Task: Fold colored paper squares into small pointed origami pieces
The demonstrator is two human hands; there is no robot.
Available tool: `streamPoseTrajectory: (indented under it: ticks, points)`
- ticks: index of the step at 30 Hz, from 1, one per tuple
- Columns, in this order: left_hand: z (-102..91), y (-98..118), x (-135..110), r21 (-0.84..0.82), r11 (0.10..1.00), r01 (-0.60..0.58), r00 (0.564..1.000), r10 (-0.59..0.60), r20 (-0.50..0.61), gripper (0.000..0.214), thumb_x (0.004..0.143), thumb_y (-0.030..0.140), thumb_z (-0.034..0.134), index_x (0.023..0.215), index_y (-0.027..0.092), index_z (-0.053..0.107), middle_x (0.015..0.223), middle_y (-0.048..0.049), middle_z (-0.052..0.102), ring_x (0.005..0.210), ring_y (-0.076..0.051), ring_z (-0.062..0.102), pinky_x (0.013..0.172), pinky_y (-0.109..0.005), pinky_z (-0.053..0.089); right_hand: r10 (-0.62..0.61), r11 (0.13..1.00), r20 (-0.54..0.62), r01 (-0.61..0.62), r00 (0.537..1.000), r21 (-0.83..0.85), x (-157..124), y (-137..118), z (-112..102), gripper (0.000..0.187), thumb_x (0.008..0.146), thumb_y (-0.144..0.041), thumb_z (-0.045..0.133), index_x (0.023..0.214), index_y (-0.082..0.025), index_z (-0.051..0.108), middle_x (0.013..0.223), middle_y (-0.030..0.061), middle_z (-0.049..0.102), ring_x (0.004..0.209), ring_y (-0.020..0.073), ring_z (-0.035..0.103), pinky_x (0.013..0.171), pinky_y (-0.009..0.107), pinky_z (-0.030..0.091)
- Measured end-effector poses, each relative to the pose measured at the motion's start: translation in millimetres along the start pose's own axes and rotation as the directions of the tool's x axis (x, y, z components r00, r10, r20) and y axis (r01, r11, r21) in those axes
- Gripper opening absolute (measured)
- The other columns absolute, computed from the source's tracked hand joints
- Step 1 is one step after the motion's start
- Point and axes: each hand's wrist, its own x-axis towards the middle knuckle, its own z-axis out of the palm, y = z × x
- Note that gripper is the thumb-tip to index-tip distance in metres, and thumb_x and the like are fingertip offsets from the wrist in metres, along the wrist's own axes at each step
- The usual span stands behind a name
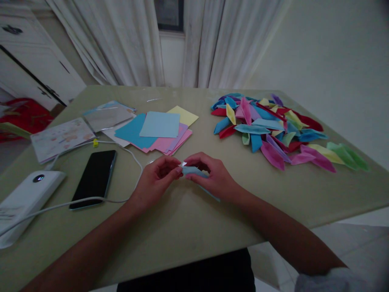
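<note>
Currently, the paper (195,170), pale blue and folded, is in both hands over the table (188,231), near the middle of its near edge. The left hand (154,176) pinches one end, fingertips together on it; the right hand (219,178) curls with thumb and fingers parted only by the strip they grip. Sheets (159,125) lie toward the far edge, folded pieces (264,125) toward the far right corner, the phone (93,178) toward the left edge.

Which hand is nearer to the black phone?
Left. The left hand is to the right of the phone; the right hand is farther right, past the left hand.
</note>
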Motion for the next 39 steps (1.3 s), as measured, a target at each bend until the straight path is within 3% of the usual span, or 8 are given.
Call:
streamPoseTrajectory:
  ticks: [5,9,16,21,26,32,36,39]
  points:
    - [-2.2,5.0,1.6,0.060,0.998,0.014,1.000,-0.013,-0.008,0.023,0.087,0.041,0.087,0.095,0.021,0.082,0.085,-0.0038,0.081,0.079,-0.021,0.076,0.076,-0.031,0.060,0.142,0.986,0.010,-0.142,0.990,0.083,3.0,0.3,-2.8,0.023,0.093,-0.035,0.084,0.109,-0.019,0.081,0.100,0.0049,0.083,0.085,0.0184,0.074,0.076,0.030,0.057]
    - [-2.8,3.8,2.9,0.050,0.999,0.023,0.999,-0.024,0.024,0.025,0.086,0.044,0.086,0.090,0.021,0.079,0.081,-0.0024,0.079,0.078,-0.020,0.075,0.075,-0.031,0.059,0.134,0.990,-0.026,-0.132,0.991,0.050,2.3,-1.3,-2.3,0.020,0.093,-0.033,0.084,0.107,-0.019,0.083,0.096,0.0048,0.084,0.079,0.0171,0.072,0.073,0.029,0.054]
    - [-3.5,-4.7,-1.3,0.135,0.991,-0.014,0.996,0.003,0.086,0.022,0.092,0.041,0.084,0.106,0.023,0.080,0.100,-0.0030,0.082,0.091,-0.020,0.076,0.083,-0.030,0.057,0.120,0.991,0.006,-0.120,0.993,0.062,1.2,1.4,-1.3,0.024,0.095,-0.033,0.082,0.114,-0.020,0.081,0.104,0.0057,0.084,0.089,0.0190,0.076,0.080,0.031,0.056]
    - [-1.7,-0.4,0.6,0.057,0.998,0.009,1.000,-0.008,-0.014,0.025,0.088,0.043,0.086,0.093,0.020,0.076,0.081,-0.0001,0.075,0.077,-0.017,0.070,0.072,-0.027,0.053,0.159,0.987,0.079,-0.158,0.984,-0.020,3.2,-1.0,-7.3,0.015,0.098,-0.034,0.079,0.100,-0.019,0.081,0.086,0.0012,0.081,0.076,0.0159,0.072,0.071,0.027,0.052]
    - [-1.1,5.6,0.2,0.073,0.997,0.027,0.999,-0.025,-0.025,0.030,0.083,0.045,0.089,0.097,0.019,0.081,0.082,-0.0024,0.077,0.074,-0.019,0.069,0.070,-0.029,0.054,0.190,0.980,0.145,-0.195,0.971,0.023,6.0,-5.4,-16.3,0.015,0.098,-0.030,0.077,0.090,-0.019,0.079,0.074,-0.0013,0.076,0.061,0.0121,0.066,0.061,0.024,0.049]
    - [-3.6,7.5,3.1,0.048,0.999,-0.003,0.980,0.013,-0.201,0.027,0.088,0.047,0.084,0.092,0.022,0.076,0.076,0.0007,0.072,0.070,-0.017,0.069,0.069,-0.029,0.055,0.288,0.937,-0.058,-0.268,0.956,0.223,14.3,1.0,-23.7,0.032,0.090,-0.048,0.085,0.080,-0.018,0.079,0.067,0.0018,0.075,0.053,0.0115,0.059,0.049,0.023,0.042]
    - [1.5,6.8,1.2,-0.029,0.997,0.068,0.992,-0.071,-0.108,0.038,0.080,0.053,0.090,0.090,0.021,0.072,0.080,-0.0010,0.075,0.069,-0.017,0.071,0.069,-0.030,0.058,0.364,0.879,-0.254,-0.240,0.896,0.412,17.4,7.2,-20.5,0.039,0.080,-0.055,0.092,0.081,-0.018,0.079,0.066,0.0037,0.076,0.049,0.0109,0.054,0.046,0.024,0.038]
    - [4.1,7.1,-0.8,-0.063,0.990,0.126,0.990,-0.130,-0.052,0.042,0.076,0.054,0.093,0.091,0.021,0.072,0.082,-0.0024,0.078,0.071,-0.019,0.072,0.071,-0.032,0.060,0.386,0.846,-0.326,-0.190,0.863,0.499,17.7,8.8,-16.4,0.039,0.076,-0.055,0.095,0.080,-0.018,0.080,0.060,0.0025,0.072,0.048,0.0098,0.048,0.045,0.024,0.033]
